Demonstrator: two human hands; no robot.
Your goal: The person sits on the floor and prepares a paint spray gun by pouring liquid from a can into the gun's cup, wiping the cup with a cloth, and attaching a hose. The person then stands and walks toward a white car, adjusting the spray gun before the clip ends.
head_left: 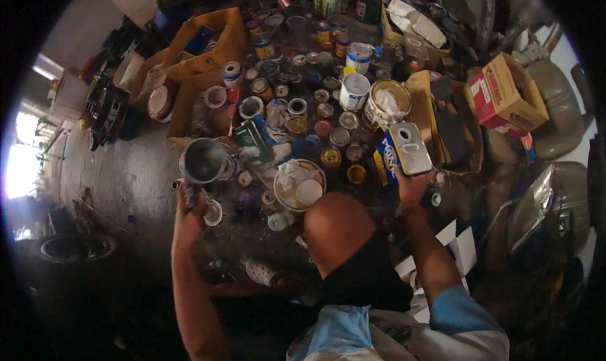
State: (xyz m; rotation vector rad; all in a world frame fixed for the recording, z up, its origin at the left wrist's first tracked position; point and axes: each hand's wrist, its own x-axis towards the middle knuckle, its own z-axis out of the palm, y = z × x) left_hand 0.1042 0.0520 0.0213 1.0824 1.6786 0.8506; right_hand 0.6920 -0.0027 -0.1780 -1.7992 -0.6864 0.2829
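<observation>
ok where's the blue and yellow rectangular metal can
The can is right of centre in the head view, in the right hand, beside a brown cardboard box.

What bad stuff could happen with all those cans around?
The blue and yellow tin in the right hand might drip if tipped; I can't tell whether its spout is capped. The grey round can in the left hand could slip and knock things over. And the bare knee is near the white tub with a cloth in it, so it might get bumped.
</observation>
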